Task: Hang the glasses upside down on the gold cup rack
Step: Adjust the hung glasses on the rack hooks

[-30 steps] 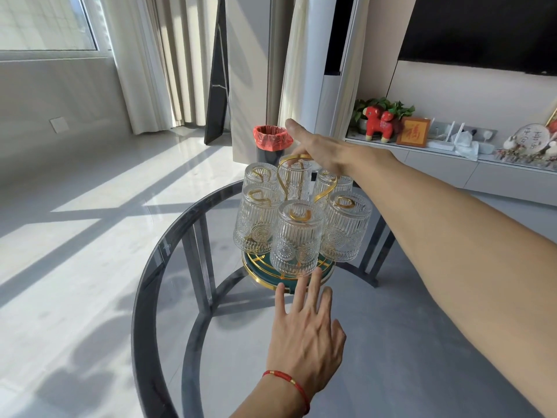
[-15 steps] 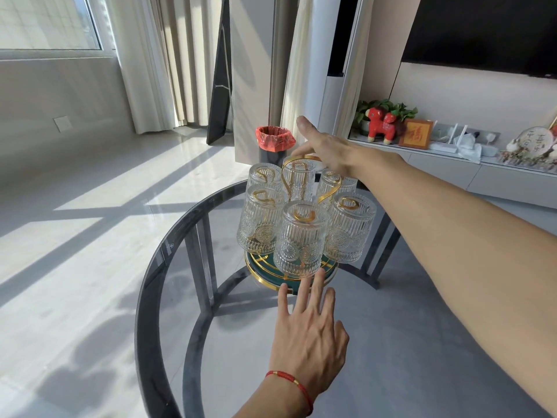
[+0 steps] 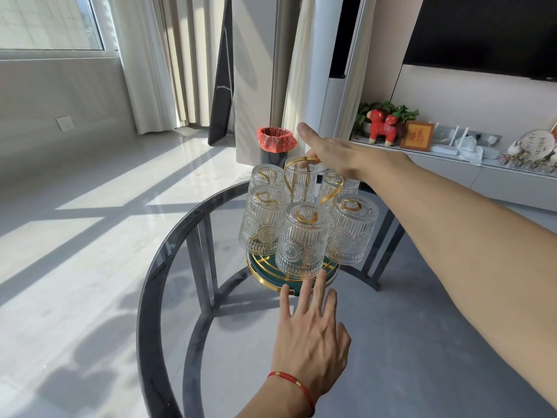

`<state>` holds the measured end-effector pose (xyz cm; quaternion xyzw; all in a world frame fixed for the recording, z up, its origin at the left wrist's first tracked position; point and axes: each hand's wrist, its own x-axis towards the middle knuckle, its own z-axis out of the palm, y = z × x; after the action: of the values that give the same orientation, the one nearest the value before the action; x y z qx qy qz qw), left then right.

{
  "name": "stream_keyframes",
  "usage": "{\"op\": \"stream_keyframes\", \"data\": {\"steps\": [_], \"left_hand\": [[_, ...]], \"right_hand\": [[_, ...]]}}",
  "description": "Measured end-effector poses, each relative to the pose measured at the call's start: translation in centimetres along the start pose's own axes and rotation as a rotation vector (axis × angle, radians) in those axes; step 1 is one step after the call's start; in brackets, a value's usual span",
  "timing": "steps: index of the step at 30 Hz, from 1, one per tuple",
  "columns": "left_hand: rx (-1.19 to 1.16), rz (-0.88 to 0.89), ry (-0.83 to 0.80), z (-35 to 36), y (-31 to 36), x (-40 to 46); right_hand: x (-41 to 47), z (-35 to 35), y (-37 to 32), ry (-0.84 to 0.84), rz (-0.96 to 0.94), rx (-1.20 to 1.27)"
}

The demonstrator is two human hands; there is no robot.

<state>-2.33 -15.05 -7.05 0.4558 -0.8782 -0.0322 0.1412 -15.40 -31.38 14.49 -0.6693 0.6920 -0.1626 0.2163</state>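
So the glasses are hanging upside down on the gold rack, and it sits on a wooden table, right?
Not quite. The head view shows the glasses hanging upside down on the gold rack, but the table is dark see-through glass, not wood; you can see its legs and the floor through the top.

A sunlit living room seen over a round smoked-glass table (image 3: 168, 260).

Pale glossy floor tiles (image 3: 75, 236) carry long bars of sunlight from a window (image 3: 45, 22) at upper left, flanked by cream pleated curtains (image 3: 156, 61). A black bin lined with a red bag (image 3: 275, 146) stands on the floor. Along the right wall, a low grey cabinet (image 3: 512, 185) holds a red toy animal (image 3: 382, 125), a green plant and a gold-framed picture (image 3: 417, 139) (its character unreadable), beneath a dark wall-mounted screen (image 3: 488, 34).
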Motion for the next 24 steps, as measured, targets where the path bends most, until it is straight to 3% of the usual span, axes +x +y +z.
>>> {"op": "stream_keyframes", "data": {"steps": [15,20,24], "left_hand": [[-0.008,0.003,0.015,-0.1,0.1,0.0],[-0.005,0.004,0.016,-0.1,0.0,0.0],[0.009,-0.002,0.023,-0.2,0.0,0.0]], "right_hand": [[-0.8,-0.1,-0.4,-0.020,-0.035,-0.071],[-1.0,-0.5,-1.5,0.020,-0.192,-0.042],[-1.0,0.5,-2.8,-0.050,-0.347,-0.142]]}}
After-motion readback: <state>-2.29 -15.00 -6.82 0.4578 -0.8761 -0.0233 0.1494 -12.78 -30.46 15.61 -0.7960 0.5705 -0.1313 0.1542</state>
